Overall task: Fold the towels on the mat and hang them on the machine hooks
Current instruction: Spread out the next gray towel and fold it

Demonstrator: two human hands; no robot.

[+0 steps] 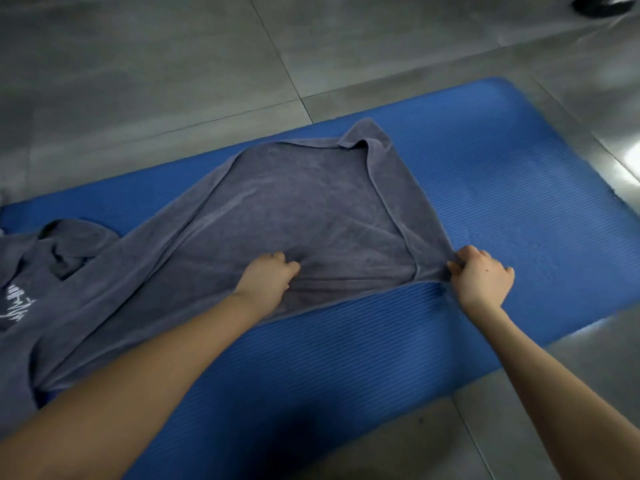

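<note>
A large grey towel (294,209) lies spread across the blue ribbed mat (502,174), its right part doubled over on itself, with a turned-back flap at the far corner. My right hand (483,275) grips the towel's near right corner, fingers curled round the bunched fabric and pulling it taut. My left hand (268,278) sits on the near edge of the towel's middle, its fingers curled into the cloth. The towel's left end is rumpled, and white lettering shows on it at the frame's left edge.
The mat lies diagonally on a grey tiled floor (138,64). A dark shiny object (604,5) sits at the top right corner. No machine or hooks are in view.
</note>
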